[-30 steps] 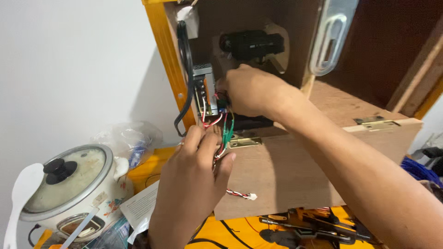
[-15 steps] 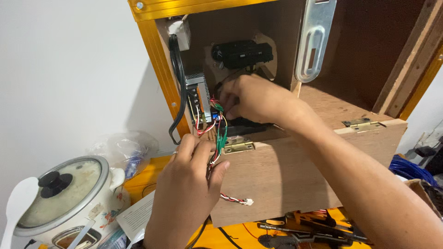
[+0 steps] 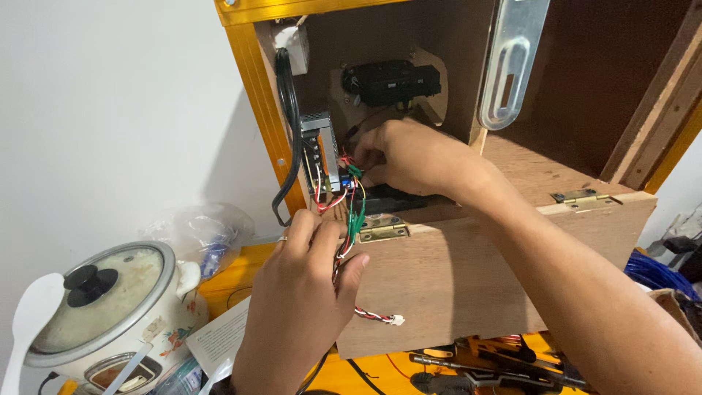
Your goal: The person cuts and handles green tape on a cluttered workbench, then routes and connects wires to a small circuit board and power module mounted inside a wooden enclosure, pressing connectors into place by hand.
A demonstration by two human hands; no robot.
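My left hand is closed around a bundle of red, green and white wires in front of a wooden cabinet with an orange frame. A red-and-white lead with a small white connector dangles below that hand. My right hand reaches inside the cabinet and pinches the wires where they meet a metal power supply box on the left wall. A black module is mounted on the back panel above my right hand.
A thick black cable runs down the cabinet's left side. A silver metal handle plate hangs at the top. The drop-down door has brass hinges. A white rice cooker and plastic bag stand at the left; tools lie below.
The view has shifted slightly, bringing the cabinet higher and closer. Both hands stay on the wires; my right hand has moved a little lower toward the power supply's terminals.
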